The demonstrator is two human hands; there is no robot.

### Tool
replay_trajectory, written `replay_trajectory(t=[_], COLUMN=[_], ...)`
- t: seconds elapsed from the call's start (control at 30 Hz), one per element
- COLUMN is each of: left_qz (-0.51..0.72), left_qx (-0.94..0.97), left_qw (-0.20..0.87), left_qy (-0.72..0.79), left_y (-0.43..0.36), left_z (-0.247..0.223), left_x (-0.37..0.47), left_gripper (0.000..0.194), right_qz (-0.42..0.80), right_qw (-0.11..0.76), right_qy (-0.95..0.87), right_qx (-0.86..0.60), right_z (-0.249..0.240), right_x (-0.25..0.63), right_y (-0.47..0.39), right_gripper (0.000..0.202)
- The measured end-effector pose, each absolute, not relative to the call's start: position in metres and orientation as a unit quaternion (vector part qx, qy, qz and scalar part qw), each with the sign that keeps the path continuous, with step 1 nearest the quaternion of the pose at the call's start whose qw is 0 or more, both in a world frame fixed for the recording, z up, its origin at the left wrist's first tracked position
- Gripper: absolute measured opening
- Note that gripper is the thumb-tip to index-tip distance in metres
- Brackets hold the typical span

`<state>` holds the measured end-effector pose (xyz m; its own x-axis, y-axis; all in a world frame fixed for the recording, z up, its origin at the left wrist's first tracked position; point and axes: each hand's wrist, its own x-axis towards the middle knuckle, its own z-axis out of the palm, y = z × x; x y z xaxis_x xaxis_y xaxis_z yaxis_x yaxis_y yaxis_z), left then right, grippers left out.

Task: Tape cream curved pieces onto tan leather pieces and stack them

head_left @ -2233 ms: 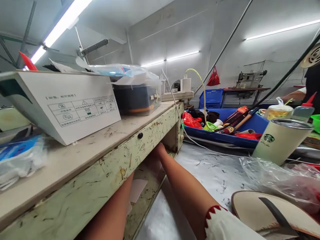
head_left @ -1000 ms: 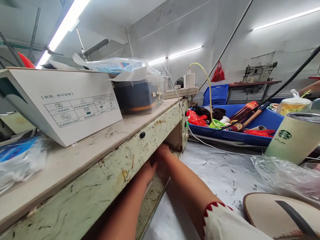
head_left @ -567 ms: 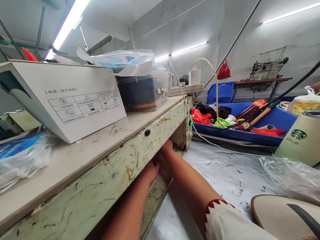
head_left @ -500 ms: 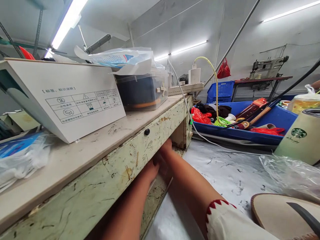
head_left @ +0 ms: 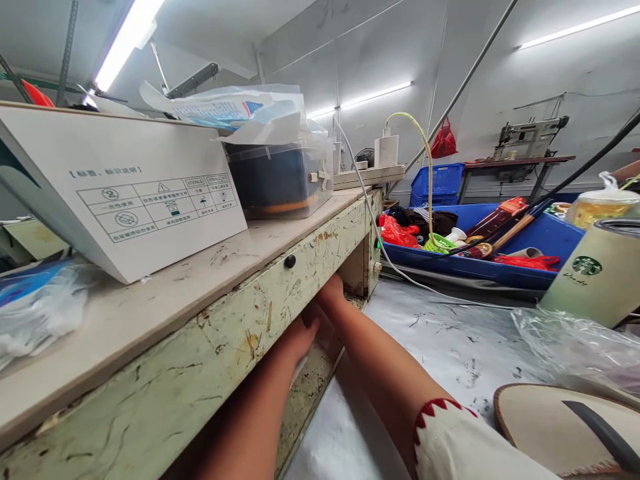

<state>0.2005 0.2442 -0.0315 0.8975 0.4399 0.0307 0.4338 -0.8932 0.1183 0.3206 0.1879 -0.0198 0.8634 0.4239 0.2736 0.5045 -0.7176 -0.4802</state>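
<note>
Both my arms reach into the low opening under a worn, pale green shelf unit (head_left: 260,323). My left hand (head_left: 303,335) is just inside, its thumb showing and its other fingers hidden. Farther in, my right hand (head_left: 331,290) passes beneath the shelf's front edge, with the fingers out of sight. Between the two hands shows a thin, see-through sheet-like piece (head_left: 327,332); I cannot make out whether either hand grips it. Below them lies the speckled floor of the compartment (head_left: 313,390).
On the shelf top stand a white printed box (head_left: 165,200) and a clear plastic bin (head_left: 280,177). To the right are a blue tray (head_left: 560,230) of mixed items, a pale green cup (head_left: 595,280), crumpled clear plastic (head_left: 555,347) and a beige, brown-edged piece (head_left: 540,413). A white cable (head_left: 400,267) hangs nearby.
The view has shifted slightly, so the surroundings sit a little farther left. Both hands stay under the shelf, with the left thumb showing a bit more clearly.
</note>
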Motion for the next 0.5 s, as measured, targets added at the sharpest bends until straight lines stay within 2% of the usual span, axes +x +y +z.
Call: replay_trajectory(t=[0.27, 0.5], left_qz=[-0.003, 0.006], left_qx=[0.967, 0.961], left_qw=[0.072, 0.11], left_qy=[0.243, 0.253], left_y=[0.231, 0.18], left_z=[-0.021, -0.011], left_x=[0.197, 0.147], left_gripper=[0.075, 0.058], right_qz=[-0.091, -0.091], right_qw=[0.289, 0.329], right_qy=[-0.258, -0.238], right_qx=[-0.917, -0.909], right_z=[-0.027, -0.018], right_x=[0.318, 0.255], right_y=[0.179, 0.15], right_gripper=[0.043, 0.03])
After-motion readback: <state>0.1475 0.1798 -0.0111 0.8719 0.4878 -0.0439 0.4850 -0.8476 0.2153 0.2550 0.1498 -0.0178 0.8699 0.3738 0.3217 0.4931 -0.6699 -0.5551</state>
